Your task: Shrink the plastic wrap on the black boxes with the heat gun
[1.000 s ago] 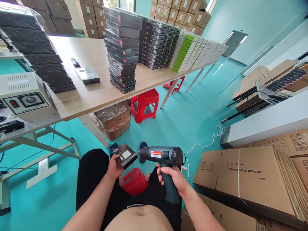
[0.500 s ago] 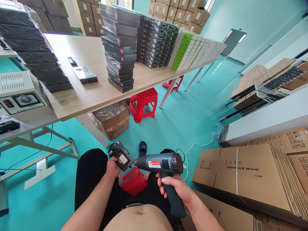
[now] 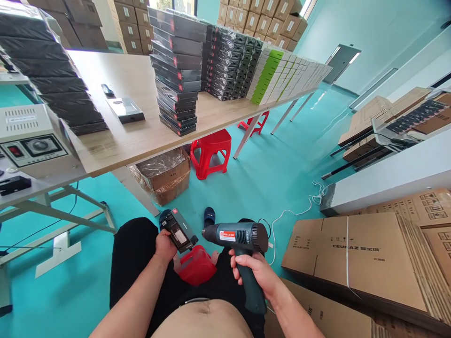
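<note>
My left hand (image 3: 165, 245) grips a small black box (image 3: 180, 230) by its near left edge, holding it tilted over my lap. My right hand (image 3: 254, 271) is wrapped round the handle of a dark heat gun (image 3: 236, 235) with a red and white label. The gun's nozzle points left toward the box, with a gap between the two. Below the box, between my legs, is the red stool seat (image 3: 196, 266).
A wooden table (image 3: 116, 150) ahead bears stacked black boxes (image 3: 179, 70), white and green boxes (image 3: 271, 77) and a beige control unit (image 3: 35, 141). Under it are a carton (image 3: 169, 178) and a red stool (image 3: 211, 150). Flattened cartons (image 3: 352, 258) lie at right; a white cord (image 3: 292, 213) crosses the floor.
The box in my left hand has turned to show more of its dark side. The heat gun's nozzle has drawn back slightly to the right, away from the box.
</note>
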Tool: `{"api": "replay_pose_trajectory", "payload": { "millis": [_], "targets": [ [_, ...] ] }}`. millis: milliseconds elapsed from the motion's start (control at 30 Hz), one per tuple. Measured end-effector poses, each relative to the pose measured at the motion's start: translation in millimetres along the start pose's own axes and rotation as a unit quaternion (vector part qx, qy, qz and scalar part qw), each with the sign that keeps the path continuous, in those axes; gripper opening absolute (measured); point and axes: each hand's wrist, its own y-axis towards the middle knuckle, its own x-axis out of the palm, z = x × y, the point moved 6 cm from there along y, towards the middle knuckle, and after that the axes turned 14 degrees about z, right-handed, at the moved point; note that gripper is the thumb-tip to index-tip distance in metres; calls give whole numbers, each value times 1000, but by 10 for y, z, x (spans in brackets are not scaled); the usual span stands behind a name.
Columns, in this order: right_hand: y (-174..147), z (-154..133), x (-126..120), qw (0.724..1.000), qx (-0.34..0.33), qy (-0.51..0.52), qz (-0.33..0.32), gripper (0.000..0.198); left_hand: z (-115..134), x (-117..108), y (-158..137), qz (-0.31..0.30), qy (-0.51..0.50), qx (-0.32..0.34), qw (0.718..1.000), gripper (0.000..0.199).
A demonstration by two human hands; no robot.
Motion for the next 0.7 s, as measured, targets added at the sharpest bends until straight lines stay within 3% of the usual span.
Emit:
{"api": "replay_pose_trajectory", "payload": {
  "millis": [167,367,700],
  "targets": [
    [-68,11,75,996,29,6,-79,33,-59,23,-33,-6,33,-19,999,23],
    [59,-172,113,995,4,96,-28,30,-265,-37,-63,-17,148,-102,983,22],
    [86,-316,148,995,-13,98,-30,28,-320,-59,-71,-16,199,-106,974,22]
  ]
}}
